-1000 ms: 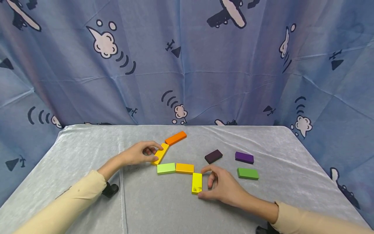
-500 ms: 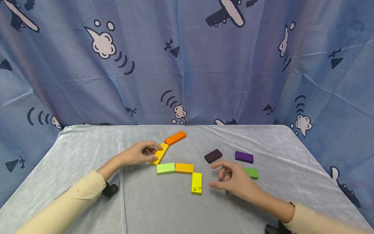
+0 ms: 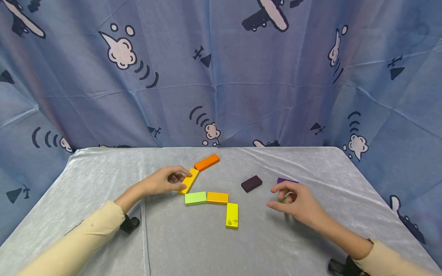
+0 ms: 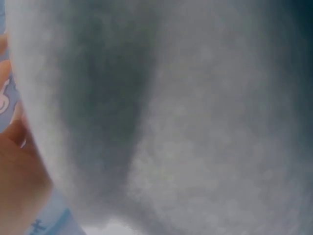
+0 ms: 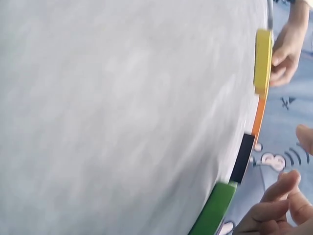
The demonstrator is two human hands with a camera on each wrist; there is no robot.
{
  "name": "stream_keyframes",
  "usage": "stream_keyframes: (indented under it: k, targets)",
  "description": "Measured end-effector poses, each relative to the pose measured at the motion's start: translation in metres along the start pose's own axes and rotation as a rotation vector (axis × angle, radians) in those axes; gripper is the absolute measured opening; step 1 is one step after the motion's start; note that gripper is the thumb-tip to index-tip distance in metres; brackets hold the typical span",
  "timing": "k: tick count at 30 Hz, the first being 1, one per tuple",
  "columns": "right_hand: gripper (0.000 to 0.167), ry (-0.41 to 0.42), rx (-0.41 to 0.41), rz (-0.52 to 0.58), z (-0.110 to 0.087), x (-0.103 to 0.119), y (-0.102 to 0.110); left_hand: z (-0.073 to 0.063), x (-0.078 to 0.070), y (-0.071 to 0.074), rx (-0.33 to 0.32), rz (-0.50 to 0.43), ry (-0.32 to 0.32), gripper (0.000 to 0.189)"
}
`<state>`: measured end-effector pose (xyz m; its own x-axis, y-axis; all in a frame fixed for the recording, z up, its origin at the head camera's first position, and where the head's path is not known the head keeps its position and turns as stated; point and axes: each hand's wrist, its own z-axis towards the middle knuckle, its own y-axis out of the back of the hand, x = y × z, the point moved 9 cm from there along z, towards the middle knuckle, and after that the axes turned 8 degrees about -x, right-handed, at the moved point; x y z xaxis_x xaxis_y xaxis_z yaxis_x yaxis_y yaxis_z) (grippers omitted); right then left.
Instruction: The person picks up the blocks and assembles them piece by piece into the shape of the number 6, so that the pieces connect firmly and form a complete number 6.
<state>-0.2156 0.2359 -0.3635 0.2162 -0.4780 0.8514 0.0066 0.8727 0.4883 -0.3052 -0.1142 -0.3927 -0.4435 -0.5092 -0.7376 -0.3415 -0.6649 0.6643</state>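
Note:
In the head view, my left hand (image 3: 165, 181) holds a golden-yellow block (image 3: 191, 180) lying on the cloth, its thumb and index finger at the block's near and far parts. My right hand (image 3: 298, 201) is over the green block (image 3: 284, 199), thumb and index apart, nothing pinched. Most of that block is hidden by the hand; in the right wrist view the green block (image 5: 213, 209) shows to the left of the fingers. Right behind the hand, a purple block (image 3: 287, 180) is partly covered. The left wrist view is mostly blurred cloth, with my left hand (image 4: 22, 181) at its edge.
An orange block (image 3: 206, 162) touches the golden block's far end. Light green (image 3: 195, 198), amber (image 3: 217, 197) and bright yellow (image 3: 232, 216) blocks form a bent row. A dark plum block (image 3: 251, 183) lies alone. Behind the grey cloth-covered table (image 3: 165, 237) hangs a blue curtain (image 3: 172, 69).
My right hand has left the bright yellow block and moved right, over the green block. My left hand stays on the golden-yellow block.

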Motion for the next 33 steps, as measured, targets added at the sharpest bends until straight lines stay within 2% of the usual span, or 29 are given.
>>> stream_keyframes:
  k: [21,33]
  targets:
    - [0.028,0.056,0.026,-0.045,0.002,-0.031,0.049,0.0,0.0,-0.001,0.009,-0.015,-0.005,0.037]
    - [0.035,0.167,0.142,-0.032,0.003,-0.038,0.055,-0.002,-0.004,-0.001,0.003,-0.025,-0.02,0.035]
